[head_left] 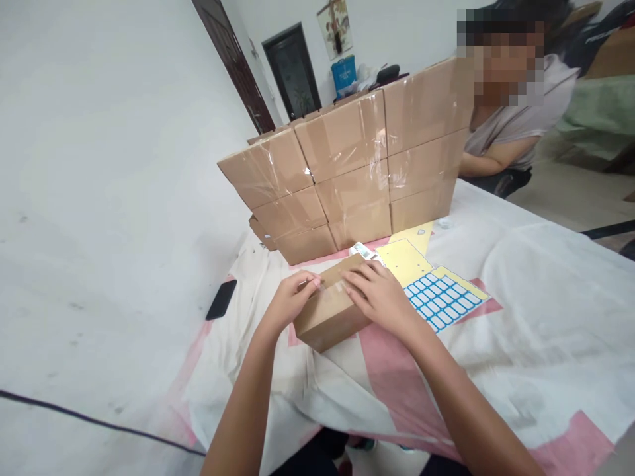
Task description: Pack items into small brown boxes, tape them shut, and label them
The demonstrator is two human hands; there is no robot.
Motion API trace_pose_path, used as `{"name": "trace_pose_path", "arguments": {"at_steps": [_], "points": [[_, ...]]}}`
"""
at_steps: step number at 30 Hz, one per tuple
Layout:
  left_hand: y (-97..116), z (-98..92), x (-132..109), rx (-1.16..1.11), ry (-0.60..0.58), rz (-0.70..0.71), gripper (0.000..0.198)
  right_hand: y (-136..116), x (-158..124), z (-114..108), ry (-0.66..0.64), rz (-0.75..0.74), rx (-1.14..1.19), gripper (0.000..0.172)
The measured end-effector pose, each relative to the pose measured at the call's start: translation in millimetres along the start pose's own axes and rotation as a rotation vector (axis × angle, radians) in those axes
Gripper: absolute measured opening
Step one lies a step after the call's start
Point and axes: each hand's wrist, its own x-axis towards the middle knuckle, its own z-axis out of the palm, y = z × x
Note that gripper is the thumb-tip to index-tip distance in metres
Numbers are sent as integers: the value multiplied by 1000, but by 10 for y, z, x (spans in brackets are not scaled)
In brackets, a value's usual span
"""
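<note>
A small cardboard box [331,317] sits on a cloth-covered worktop [536,277]. The right hand [381,292] rests on its top, grip spread; the left hand [292,296] touches the opposite side, thumb near fingers, whether pinching anything unclear. A phone [221,299] lies left, blue-outlined labels [441,301] right. Beyond stand stacked cartons [352,178], then a seated person [516,132].

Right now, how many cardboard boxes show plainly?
10: one small box under the left hand and right hand, nine fronting the stack, in three rows of three. Others behind are partly hidden.
</note>
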Motion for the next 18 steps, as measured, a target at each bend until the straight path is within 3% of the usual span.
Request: {"name": "trace_pose_path", "arguments": {"at_steps": [10,18], "points": [[11,-167,-6,46,-72,57,29,-88,-37,36,-47,49,-119,37],[-38,-76,73,173,-114,98,21,-104,-52,69,-24,59,-128,38]]}}
